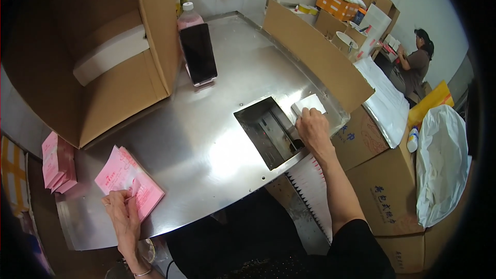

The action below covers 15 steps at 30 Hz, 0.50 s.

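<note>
Left hand (pixel 123 212) pressed flat, fingers spread, on pink packets (pixel 129 181) lying on the steel surface (pixel 206 139). Right hand (pixel 311 126) closed around a white packet (pixel 308 105), beside the rectangular opening (pixel 266 132) just left of it.

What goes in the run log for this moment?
left hand: on pink packet stack | right hand: holding white packet at table slot

Two pink packet stacks (pixel 129 181), one phone (pixel 198 54), one bottle (pixel 189 16)
</note>
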Motion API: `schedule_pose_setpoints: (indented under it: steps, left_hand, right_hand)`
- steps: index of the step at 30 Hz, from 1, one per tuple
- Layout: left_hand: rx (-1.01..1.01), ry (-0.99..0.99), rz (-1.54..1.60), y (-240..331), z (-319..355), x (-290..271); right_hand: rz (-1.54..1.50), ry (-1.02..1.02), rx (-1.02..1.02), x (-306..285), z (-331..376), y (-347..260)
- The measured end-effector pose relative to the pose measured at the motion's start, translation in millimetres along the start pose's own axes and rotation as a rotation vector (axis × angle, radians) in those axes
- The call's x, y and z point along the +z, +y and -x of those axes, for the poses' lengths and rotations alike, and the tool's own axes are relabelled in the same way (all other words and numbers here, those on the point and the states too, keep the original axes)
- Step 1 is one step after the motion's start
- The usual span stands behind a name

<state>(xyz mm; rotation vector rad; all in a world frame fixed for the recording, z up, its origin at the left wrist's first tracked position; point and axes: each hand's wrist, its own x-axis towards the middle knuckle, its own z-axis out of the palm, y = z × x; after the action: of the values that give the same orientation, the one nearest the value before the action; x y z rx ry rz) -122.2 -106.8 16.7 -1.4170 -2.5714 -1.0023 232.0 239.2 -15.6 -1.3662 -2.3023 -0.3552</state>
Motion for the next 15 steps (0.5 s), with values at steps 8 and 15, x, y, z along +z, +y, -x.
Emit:
schedule_pose_setpoints:
  steps: [8, 15]
  left_hand:
    - [0.003, 0.020, 0.008, -3.7, 2.6, 2.8]
    - [-0.024, 0.050, 0.033, -8.5, 4.3, 7.2]
  right_hand:
    - [-0.021, 0.121, 0.006, 7.3, 2.4, 1.1]
    - [-0.055, 0.138, 0.019, 5.5, 0.5, 1.8]
